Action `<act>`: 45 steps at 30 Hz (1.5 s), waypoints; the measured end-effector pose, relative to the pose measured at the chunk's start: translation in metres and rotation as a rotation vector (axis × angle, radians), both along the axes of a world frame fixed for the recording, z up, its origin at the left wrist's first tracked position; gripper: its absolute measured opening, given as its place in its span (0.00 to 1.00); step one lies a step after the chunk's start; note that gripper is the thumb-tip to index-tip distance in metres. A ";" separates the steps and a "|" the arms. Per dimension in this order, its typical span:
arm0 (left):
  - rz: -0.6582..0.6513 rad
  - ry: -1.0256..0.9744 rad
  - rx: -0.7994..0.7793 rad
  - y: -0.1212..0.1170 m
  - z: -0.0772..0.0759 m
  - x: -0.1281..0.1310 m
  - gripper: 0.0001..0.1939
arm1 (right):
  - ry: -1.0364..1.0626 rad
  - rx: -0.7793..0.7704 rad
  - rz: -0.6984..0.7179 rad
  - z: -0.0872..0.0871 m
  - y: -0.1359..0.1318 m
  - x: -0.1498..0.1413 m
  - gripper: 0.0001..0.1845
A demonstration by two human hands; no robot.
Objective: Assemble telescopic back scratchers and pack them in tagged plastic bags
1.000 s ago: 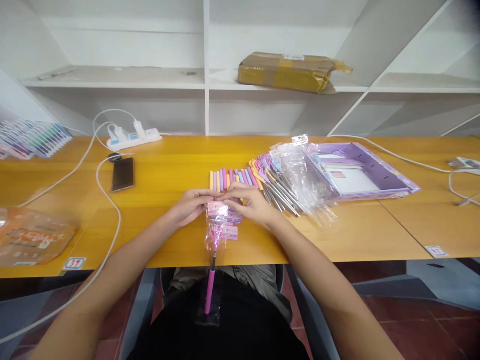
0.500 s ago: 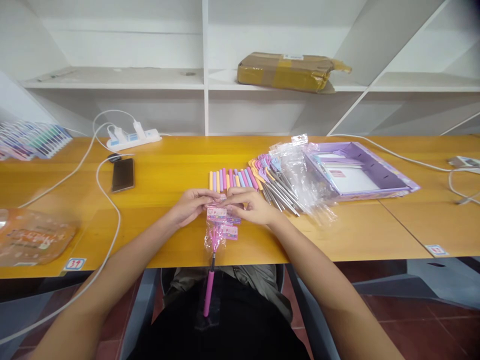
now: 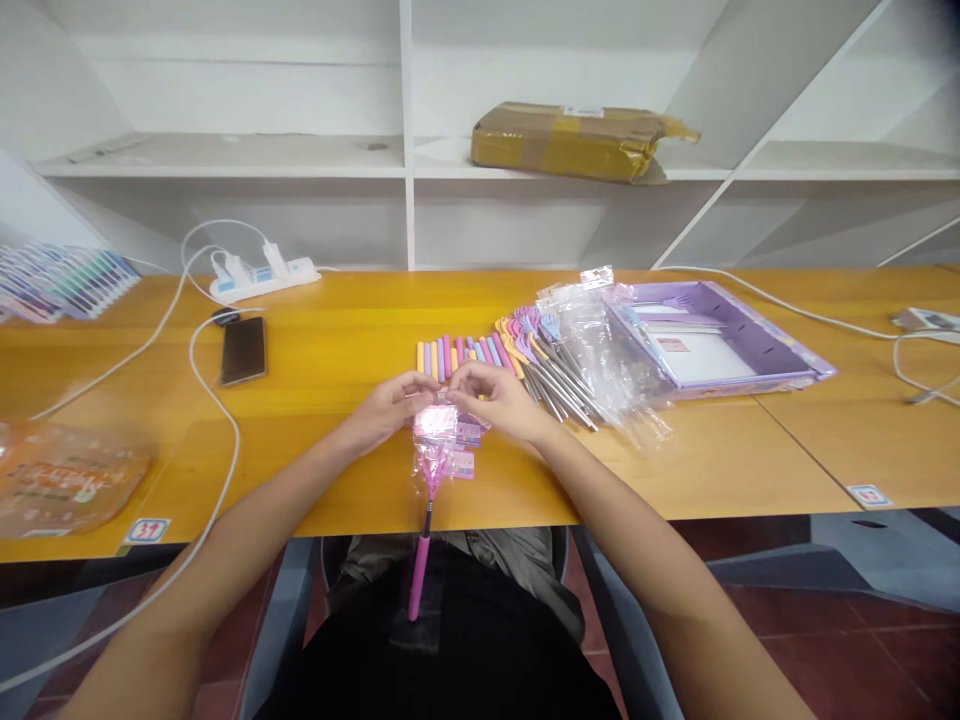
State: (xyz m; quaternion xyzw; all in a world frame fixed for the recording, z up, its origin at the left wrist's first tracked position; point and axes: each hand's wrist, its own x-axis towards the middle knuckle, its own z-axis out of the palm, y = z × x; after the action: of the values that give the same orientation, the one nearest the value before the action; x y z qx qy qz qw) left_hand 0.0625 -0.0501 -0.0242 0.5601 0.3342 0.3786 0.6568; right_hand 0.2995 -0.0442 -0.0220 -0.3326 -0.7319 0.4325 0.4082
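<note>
A clear plastic bag (image 3: 425, 460) hangs over the table's front edge with a pink back scratcher (image 3: 418, 580) inside, its handle pointing down toward my lap. Both hands pinch the bag's top edge, where a pink printed card (image 3: 436, 423) shines with glare. My left hand (image 3: 397, 408) grips the left side of that edge, and my right hand (image 3: 491, 400) the right side, fingertips nearly meeting. Several more pink cards (image 3: 461, 464) lie on the table just right of the bag. Beyond my hands is a row of coloured handle tubes (image 3: 472, 352).
Right of the tubes lie several metal-stemmed scratcher heads (image 3: 559, 375), clear bags (image 3: 604, 350) and a purple tray (image 3: 780, 380). A phone (image 3: 244, 350), power strip (image 3: 266, 280), white cable (image 3: 238, 440) and orange bag (image 3: 71, 475) are on the left. A taped carton (image 3: 570, 145) sits on the shelf.
My fingers have shifted along the bag's top edge, the right fingers drawing up and back. The card has tilted and now reflects light. The scratcher has risen slightly.
</note>
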 end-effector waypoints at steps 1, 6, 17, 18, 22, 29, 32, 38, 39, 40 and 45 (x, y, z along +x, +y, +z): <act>-0.032 0.063 0.043 0.000 -0.001 -0.001 0.23 | 0.010 -0.030 -0.002 -0.001 0.001 0.000 0.16; -0.149 0.239 0.135 0.000 -0.009 -0.001 0.25 | 0.041 -0.002 -0.025 -0.006 0.005 -0.001 0.17; -0.017 0.210 0.103 -0.006 -0.025 0.009 0.23 | 0.154 -0.120 0.023 -0.001 0.003 -0.003 0.21; -0.001 0.221 0.109 -0.006 -0.025 0.010 0.23 | 0.145 -0.119 0.025 0.000 0.003 -0.003 0.21; 0.063 0.249 0.107 -0.007 -0.023 0.010 0.21 | 0.116 -0.126 0.043 0.002 -0.002 -0.003 0.19; -0.084 0.203 0.107 -0.004 -0.025 0.007 0.24 | 0.020 -0.055 0.053 0.001 -0.004 0.000 0.09; -0.140 0.230 0.119 -0.004 -0.024 0.007 0.24 | -0.003 -0.026 0.106 -0.001 -0.002 0.002 0.07; -0.174 0.231 0.137 -0.004 -0.023 0.006 0.23 | -0.087 -0.002 0.158 -0.003 -0.001 0.004 0.03; -0.178 0.223 0.131 -0.004 -0.022 0.006 0.22 | -0.098 0.004 0.167 -0.002 -0.001 0.004 0.03; -0.186 0.216 0.125 -0.003 -0.022 0.006 0.22 | -0.106 0.009 0.172 -0.002 -0.001 0.005 0.03; -0.236 0.181 0.082 -0.002 -0.019 0.004 0.22 | -0.113 0.022 0.185 0.002 -0.002 0.006 0.05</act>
State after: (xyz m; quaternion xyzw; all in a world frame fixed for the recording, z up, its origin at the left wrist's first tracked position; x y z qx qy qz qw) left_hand 0.0661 -0.0517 -0.0436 0.6537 0.3082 0.2599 0.6404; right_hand 0.3057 -0.0462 -0.0197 -0.2827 -0.7860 0.4411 0.3283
